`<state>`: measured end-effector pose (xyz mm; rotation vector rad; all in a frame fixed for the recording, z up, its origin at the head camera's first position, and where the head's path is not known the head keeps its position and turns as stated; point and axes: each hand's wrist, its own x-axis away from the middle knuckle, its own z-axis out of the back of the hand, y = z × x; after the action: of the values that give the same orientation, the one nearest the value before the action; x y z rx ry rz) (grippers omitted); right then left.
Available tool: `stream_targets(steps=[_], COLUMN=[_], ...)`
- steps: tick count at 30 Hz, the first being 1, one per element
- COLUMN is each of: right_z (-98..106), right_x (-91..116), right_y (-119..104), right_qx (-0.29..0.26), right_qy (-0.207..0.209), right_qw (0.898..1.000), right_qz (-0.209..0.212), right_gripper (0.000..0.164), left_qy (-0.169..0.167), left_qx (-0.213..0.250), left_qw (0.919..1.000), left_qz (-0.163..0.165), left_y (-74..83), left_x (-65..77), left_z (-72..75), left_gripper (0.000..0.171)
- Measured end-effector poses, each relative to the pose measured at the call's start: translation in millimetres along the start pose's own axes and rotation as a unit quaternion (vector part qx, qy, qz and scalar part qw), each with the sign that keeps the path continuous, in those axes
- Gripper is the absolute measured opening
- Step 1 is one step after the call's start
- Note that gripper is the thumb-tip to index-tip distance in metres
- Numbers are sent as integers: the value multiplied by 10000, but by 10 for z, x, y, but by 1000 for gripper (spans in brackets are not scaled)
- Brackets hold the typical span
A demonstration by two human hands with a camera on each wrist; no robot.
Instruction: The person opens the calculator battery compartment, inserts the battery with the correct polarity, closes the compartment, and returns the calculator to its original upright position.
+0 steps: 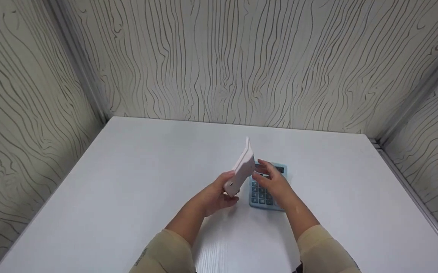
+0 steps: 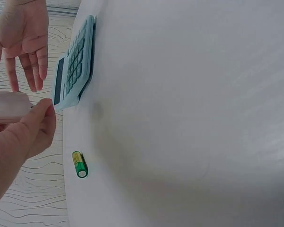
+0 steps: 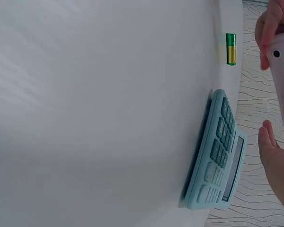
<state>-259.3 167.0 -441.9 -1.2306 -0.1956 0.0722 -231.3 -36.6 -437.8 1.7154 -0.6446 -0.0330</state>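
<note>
My left hand (image 1: 214, 198) grips the lower end of a pale pinkish-white flat device (image 1: 240, 170), held tilted up on edge over the table. Its profile bends into a thinner end, and a small dark round foot shows on its back in the right wrist view. Close to the device's other side is my right hand (image 1: 277, 185), its fingers loosely extended and holding nothing. Beneath that hand a light blue calculator (image 1: 255, 204) lies keys up, partly covered by it. A green and gold battery (image 2: 80, 164) lies on the table in both wrist views; the head view hides it.
The white table (image 1: 101, 182) carries the calculator and the battery. Panels with a wood-line pattern (image 1: 219, 64) enclose it at the back and both sides. A grey metal strip (image 1: 420, 197) runs along the right edge.
</note>
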Motion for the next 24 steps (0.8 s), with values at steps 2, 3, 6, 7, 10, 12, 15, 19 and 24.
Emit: stream_targets(steps=[2, 3, 6, 7, 10, 12, 15, 19, 24], right_z=[-33, -46, -77, -84, -99, -105, -114, -100, -64], right_x=[4, 5, 4, 5, 12, 19, 26, 35, 38], right_y=[18, 27, 36, 34, 12, -11, -44, -77, -91], right_qx=[-204, -328, -795, -932, -1213, -1307, -1318, -1258, -1047], right_qy=[-53, -64, -42, -12, 42, 72, 90, 106, 82], right_qw=[9997, 9993, 9962, 9948, 9906, 9885, 9874, 9885, 9919], right_qz=[94, 145, 344, 421, 635, 750, 870, 838, 715], right_gripper=[72, 72, 75, 77, 86, 90, 92, 91, 93], left_qy=[-273, -417, -783, -889, -1106, -1214, -1331, -1354, -1297], left_qx=[236, 356, 560, 621, 803, 964, 1064, 1014, 772], left_qw=[9991, 9981, 9939, 9922, 9880, 9849, 9816, 9816, 9850], left_qz=[-202, -294, -547, -615, -722, -770, -857, -881, -833], left_y=[-3, -5, -12, -18, -29, -31, -34, -21, 9], left_x=[9, 13, 18, 15, 9, 8, 12, 28, 53], left_z=[4, 6, 2, 1, -4, -10, -7, 7, 22], left_gripper=[81, 78, 70, 69, 67, 66, 64, 62, 65])
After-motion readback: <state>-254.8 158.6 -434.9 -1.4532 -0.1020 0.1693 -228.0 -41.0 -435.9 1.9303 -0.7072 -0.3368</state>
